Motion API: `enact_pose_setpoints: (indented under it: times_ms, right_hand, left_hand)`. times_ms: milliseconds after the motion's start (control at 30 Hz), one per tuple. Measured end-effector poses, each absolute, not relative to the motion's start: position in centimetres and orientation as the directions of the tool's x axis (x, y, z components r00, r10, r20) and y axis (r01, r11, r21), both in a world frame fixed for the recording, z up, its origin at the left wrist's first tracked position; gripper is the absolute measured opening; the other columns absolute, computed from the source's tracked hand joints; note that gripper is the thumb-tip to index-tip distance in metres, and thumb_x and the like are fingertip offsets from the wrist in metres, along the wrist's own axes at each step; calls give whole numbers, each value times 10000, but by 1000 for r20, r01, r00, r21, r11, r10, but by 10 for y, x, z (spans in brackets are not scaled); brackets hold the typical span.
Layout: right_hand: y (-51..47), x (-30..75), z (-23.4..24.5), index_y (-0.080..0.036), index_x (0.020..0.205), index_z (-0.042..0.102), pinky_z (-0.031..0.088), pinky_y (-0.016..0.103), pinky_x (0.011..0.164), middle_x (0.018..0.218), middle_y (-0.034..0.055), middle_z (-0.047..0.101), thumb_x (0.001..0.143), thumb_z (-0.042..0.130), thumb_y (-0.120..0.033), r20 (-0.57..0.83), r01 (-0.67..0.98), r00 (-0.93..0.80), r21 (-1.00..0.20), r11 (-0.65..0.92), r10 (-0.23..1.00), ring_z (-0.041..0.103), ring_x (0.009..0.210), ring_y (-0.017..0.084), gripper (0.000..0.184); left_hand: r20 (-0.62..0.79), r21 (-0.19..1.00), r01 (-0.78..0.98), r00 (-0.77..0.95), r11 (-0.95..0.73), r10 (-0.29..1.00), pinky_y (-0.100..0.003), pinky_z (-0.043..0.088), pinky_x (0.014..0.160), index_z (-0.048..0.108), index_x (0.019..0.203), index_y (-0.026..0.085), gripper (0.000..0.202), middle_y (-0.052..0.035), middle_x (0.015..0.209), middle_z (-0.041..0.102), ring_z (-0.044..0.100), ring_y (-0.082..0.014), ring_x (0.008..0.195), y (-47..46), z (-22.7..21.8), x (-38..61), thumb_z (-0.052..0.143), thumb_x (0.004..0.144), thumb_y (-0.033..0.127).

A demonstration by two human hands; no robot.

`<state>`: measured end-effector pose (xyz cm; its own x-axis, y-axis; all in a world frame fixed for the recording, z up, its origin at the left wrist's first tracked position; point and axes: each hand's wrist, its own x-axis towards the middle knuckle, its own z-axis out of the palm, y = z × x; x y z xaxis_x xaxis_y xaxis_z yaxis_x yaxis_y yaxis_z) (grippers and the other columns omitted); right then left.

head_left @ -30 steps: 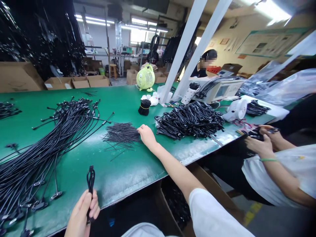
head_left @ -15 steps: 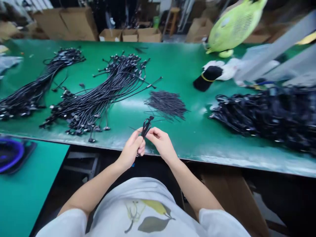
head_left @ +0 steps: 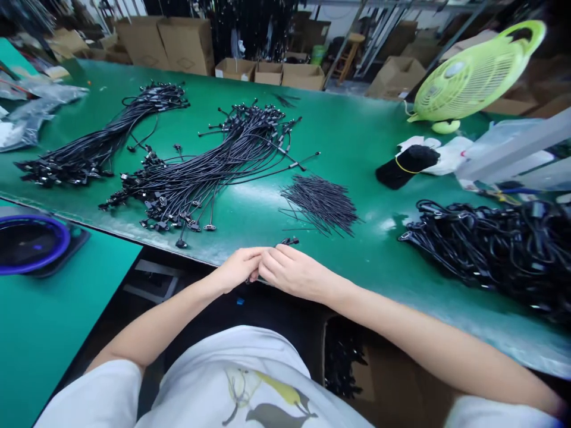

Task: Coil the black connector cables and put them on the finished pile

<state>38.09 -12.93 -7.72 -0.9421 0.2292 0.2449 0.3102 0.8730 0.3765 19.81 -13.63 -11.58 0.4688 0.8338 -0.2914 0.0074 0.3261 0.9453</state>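
A small coiled black cable (head_left: 291, 241) is between my two hands at the front edge of the green table; only its end pokes out past the fingers. My left hand (head_left: 238, 268) is closed around the lower part of the coil. Over it lies my right hand (head_left: 297, 274), its fingers bent and pressed together on the coil, hiding most of it. Just beyond the hands is a pile of thin black ties (head_left: 321, 202). Left of that spreads a heap of straight black cables (head_left: 214, 157) with connectors at both ends.
Another cable bundle (head_left: 111, 134) lies further left. To the right are a heap of coiled cables (head_left: 486, 244), a black bundle with a yellow band (head_left: 405, 166) and a green fan (head_left: 468, 71). A blue-rimmed round tray (head_left: 33, 244) sits on the lower left table.
My right hand has moved left over the coil and now covers most of it, touching the left hand. The coil has tilted down toward the right. The view has shifted left.
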Motion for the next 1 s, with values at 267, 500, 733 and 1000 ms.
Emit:
enact_pose_setpoints:
  times_ms: [267, 500, 733, 1000]
  right_hand:
    - [-136, 376, -56, -194, 807, 655, 346, 353, 609, 747, 79, 563, 894, 315, -7, 86, 190, -982, 424, 886, 170, 439, 672, 204, 397]
    - [-139, 376, -54, -224, 679, 619, 314, 364, 585, 656, 80, 498, 819, 286, 29, 46, 184, -982, 400, 898, 181, 383, 607, 213, 440]
    - [-125, 380, -60, -195, 662, 575, 239, 362, 533, 583, 56, 462, 828, 370, -47, 190, 404, -915, 427, 809, 357, 362, 523, 193, 302]
    - [-125, 362, -77, -192, 725, 571, 325, 284, 618, 659, 23, 580, 991, 362, -246, 557, 818, -375, -178, 547, 741, 498, 600, 136, 343]
  left_hand:
    - [-464, 765, -123, 576, 632, 673, -180, 255, 458, 556, 720, 149, 270, 78, 568, 389, 306, -30, 471, -142, -104, 198, 742, 698, 343]
    - [-483, 726, -165, 570, 668, 665, -187, 254, 481, 557, 705, 146, 203, 83, 567, 371, 292, -32, 475, -145, -101, 206, 699, 730, 289]
    - [-198, 975, -38, 284, 218, 938, -365, 371, 1059, 633, 1233, 201, 422, -69, 1246, 646, 524, -228, 1199, -155, -102, 216, 544, 821, 194]
    - [123, 985, -136, 133, -105, 983, -388, 317, 1119, 691, 1177, 204, 342, -100, 1301, 560, 459, -248, 1268, -135, -86, 208, 483, 931, 320]
